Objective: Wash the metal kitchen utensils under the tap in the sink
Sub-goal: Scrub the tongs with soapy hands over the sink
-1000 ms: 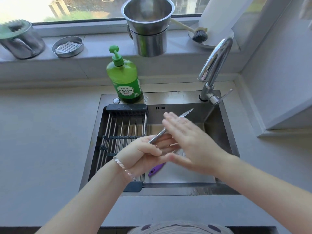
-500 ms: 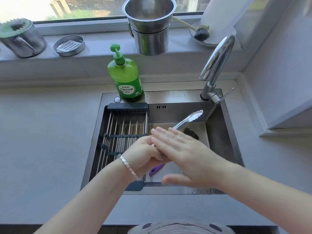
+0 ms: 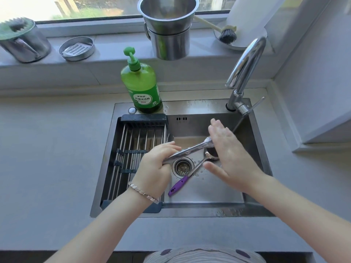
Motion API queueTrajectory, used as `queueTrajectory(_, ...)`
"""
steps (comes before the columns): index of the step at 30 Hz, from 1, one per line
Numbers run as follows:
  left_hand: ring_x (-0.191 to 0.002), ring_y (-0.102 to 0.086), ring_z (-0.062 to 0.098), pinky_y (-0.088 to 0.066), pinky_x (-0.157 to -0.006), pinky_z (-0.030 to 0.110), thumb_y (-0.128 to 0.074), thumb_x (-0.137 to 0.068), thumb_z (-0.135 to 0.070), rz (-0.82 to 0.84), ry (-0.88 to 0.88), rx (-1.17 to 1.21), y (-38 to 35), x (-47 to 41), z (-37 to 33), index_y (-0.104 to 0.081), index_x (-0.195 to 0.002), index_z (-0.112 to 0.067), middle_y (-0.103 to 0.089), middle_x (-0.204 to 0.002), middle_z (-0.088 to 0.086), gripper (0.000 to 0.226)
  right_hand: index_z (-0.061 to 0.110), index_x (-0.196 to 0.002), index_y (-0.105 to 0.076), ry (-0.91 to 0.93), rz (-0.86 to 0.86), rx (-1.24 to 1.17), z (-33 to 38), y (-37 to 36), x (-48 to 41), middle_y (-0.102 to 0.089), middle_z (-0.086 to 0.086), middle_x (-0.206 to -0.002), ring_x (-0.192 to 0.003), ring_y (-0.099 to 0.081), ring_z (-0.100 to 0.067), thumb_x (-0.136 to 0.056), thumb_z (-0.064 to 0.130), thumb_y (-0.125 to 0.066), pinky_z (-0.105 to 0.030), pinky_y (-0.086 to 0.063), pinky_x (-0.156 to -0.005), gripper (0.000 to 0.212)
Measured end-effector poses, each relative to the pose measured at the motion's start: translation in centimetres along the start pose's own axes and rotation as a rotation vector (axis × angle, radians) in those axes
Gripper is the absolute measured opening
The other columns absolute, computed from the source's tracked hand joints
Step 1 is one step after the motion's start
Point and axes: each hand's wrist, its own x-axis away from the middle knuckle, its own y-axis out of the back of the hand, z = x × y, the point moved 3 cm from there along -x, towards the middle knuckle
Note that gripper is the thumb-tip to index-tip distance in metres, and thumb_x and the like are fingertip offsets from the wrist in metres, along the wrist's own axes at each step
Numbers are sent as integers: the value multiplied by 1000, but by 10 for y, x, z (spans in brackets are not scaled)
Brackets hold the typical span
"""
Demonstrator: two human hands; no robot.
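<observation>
Over the sink (image 3: 190, 107) basin, just above the drain (image 3: 182, 167), the metal tongs (image 3: 190, 151) lie slanted from lower left to upper right. The left hand (image 3: 153, 168) grips their near end, its fingers (image 3: 171, 147) curled round the shaft. The right hand (image 3: 229, 154) is flat, with straight fingers (image 3: 216, 128) laid against the far end, which it hides.

The tongs are likely light and rigid, but wet steel is slippery, so a full wrap round the narrow shaft seems safer than a fingertip pinch. The far tips may be toothed and are better rubbed with the palm than squeezed.

They look long, slim and silver-grey, with a dull, wet shine. Whether any soap is on them cannot be told.

A second utensil, the purple-handled utensil (image 3: 190, 173), rests on the basin floor beside the drain, untouched and well below the tap (image 3: 247, 65). Its plastic grip is probably the surest place to lift it. Whether water is running is unclear.
</observation>
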Motion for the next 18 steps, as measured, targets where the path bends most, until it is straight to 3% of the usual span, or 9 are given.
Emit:
queueTrajectory(3, -99, -57, 3, -45, -90, 19, -50, -81, 15, 31, 158, 185, -2, -1, 1, -70, -96, -18, -65, -100, -4, 42, -3, -143, -18, 86, 1, 34, 7, -14, 6, -13, -17, -152, -143, -8, -26, -87, 69, -15, -37, -8, -116, 91)
queueTrajectory(5, -93, -58, 8, -47, -83, 22, -51, -82, 13, 40, 228, 258, -3, -1, 4, -70, -93, -19, -66, -100, -1, 39, 1, -144, -13, 65, -22, 35, 0, -14, 5, -8, -12, -153, -144, -4, -22, -84, 73, -9, -35, -5, -117, 94)
queueTrajectory(7, -89, -57, 10, -46, -79, 22, -51, -82, 13, 58, 248, 250, -4, 0, 7, -72, -89, -16, -67, -99, -1, 37, 9, -147, -7, -144, -41, -174, -15, -7, 4, -1, 4, -152, -144, -1, -11, -75, 80, -6, -28, -3, -117, 101)
queueTrajectory(8, -89, -57, 9, -46, -80, 22, -50, -82, 13, 72, 242, 230, -5, 0, 8, -72, -87, -16, -67, -98, -5, 37, 12, -148, -11, -286, -44, -371, -21, -4, 4, -8, 10, -150, -142, -9, -8, -74, 80, -13, -27, -9, -116, 101)
queueTrajectory(9, -92, -57, 7, -46, -82, 22, -50, -82, 13, 88, 224, 204, -5, 1, 9, -72, -85, -16, -65, -96, -9, 37, 12, -146, -22, -414, -56, -614, -27, -2, 3, -25, 11, -146, -137, -26, -8, -77, 74, -27, -28, -20, -113, 93)
queueTrajectory(11, -104, -54, 5, -43, -93, 20, -48, -82, 14, 129, 141, 134, -6, 3, 10, -72, -87, -12, -62, -99, -12, 35, 4, -131, -49, -564, -112, -1116, -34, -3, 2, -63, 1, -116, -104, -61, -12, -87, 37, -53, -28, -47, -94, 54)
queueTrajectory(13, -113, -48, 5, -37, -94, 8, -48, -83, 13, 152, 71, 63, -7, 3, 12, -71, -91, -9, -58, -108, -9, 33, -1, -108, -63, -589, -136, -1378, -36, 0, 1, -70, -10, -87, -74, -69, -16, -84, 4, -59, -23, -57, -68, 24)
queueTrajectory(15, -113, -47, 5, -37, -88, 6, -50, -83, 11, 149, 88, 44, -6, 4, 17, -69, -96, -15, -54, -110, -13, 35, 4, -92, -67, -548, -120, -1414, -36, 7, 3, -71, -12, -77, -64, -69, -18, -80, -6, -60, -21, -57, -59, 17)
queueTrajectory(18, -111, -58, 21, -51, -89, 33, -64, -75, 11, 274, 357, 392, -6, 7, 28, -48, -121, -31, -55, -122, -5, 64, 11, -84, -71, -392, -86, -1248, -34, 22, 6, -74, -3, -71, -66, -70, -14, -75, -9, -64, -20, -57, -64, 23)
